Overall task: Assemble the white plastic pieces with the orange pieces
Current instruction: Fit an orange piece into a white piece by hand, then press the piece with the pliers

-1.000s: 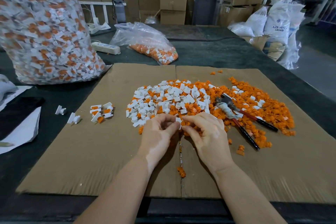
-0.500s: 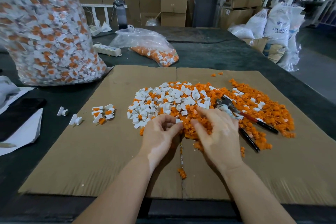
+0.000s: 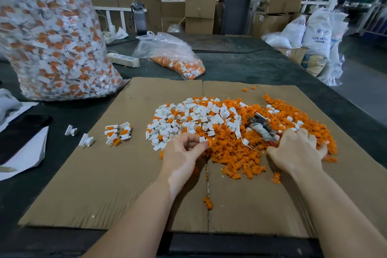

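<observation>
White plastic pieces, small and tubular with flat tabs, lie heaped on the left half of a mixed pile in the middle of a flat brown cardboard sheet, and the small orange plastic pieces spread across the right half and down toward the person. The left hand sits at the near edge of the pile, thumb and forefinger curled together and pinching one small white piece just above the orange ones. The right hand lies palm down over the right side of the orange heap, fingers spread and dug in among the pieces; I cannot tell whether it has hold of any. Beside it, dark metal pliers with a rag-wrapped neck rest on the pile. A small cluster of joined white-and-orange pieces sits apart on the cardboard's left. A tall clear plastic bag of finished pieces stands at the far left.
</observation>
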